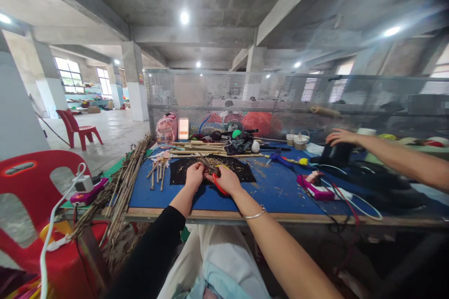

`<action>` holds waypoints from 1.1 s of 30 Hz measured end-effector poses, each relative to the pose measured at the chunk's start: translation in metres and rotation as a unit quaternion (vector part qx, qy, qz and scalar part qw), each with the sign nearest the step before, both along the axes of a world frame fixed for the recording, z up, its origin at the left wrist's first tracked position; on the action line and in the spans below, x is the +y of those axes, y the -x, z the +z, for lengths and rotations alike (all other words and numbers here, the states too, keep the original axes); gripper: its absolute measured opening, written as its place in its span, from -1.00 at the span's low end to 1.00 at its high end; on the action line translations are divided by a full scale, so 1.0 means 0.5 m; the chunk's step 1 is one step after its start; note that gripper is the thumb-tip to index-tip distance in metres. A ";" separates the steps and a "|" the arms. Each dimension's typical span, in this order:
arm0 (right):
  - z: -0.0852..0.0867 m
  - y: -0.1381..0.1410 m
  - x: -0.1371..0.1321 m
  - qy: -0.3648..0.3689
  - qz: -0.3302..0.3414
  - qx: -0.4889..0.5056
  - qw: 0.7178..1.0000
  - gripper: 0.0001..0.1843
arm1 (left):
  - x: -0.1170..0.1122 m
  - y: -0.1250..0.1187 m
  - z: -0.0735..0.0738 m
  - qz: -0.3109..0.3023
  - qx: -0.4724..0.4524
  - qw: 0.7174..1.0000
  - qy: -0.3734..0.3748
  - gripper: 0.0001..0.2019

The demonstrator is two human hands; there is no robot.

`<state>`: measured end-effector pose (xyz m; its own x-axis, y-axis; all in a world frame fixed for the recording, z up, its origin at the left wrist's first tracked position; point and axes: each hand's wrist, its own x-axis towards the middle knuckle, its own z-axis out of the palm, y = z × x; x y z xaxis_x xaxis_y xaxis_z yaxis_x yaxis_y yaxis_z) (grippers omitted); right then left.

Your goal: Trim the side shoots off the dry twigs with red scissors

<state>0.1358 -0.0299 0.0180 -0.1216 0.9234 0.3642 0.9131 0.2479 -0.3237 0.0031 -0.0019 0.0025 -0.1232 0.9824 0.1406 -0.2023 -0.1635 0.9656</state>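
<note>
Over black cloth, gripping scissors in right hand, pinching something unclear in left hand, likely trimming, next needing steady cutting.

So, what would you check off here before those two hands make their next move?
1. Red-handled scissors in the right hand: ok, held.
2. Left hand fingers clear of the blades: cannot tell, the hands are too close together.
3. Black cloth beneath the hands: ok, spread on the blue tabletop and strewn with scraps.
4. Bundle of dry stalks fully on the table: not ok, it hangs over the near edge.
5. Co-worker's hand out of the way: ok, well off to the right.
</note>
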 end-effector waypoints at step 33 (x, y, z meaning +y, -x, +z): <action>0.014 -0.003 -0.013 0.018 -0.063 -0.048 0.997 -0.35 | 0.001 0.019 -0.007 0.208 0.251 0.941 -0.094 -0.77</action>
<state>0.1372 -0.0363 0.0253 -0.0356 0.9458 0.3228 0.9634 0.1184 -0.2406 -0.0063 -0.0013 -0.0012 -0.3631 0.8161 0.4496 0.3910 -0.3045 0.8685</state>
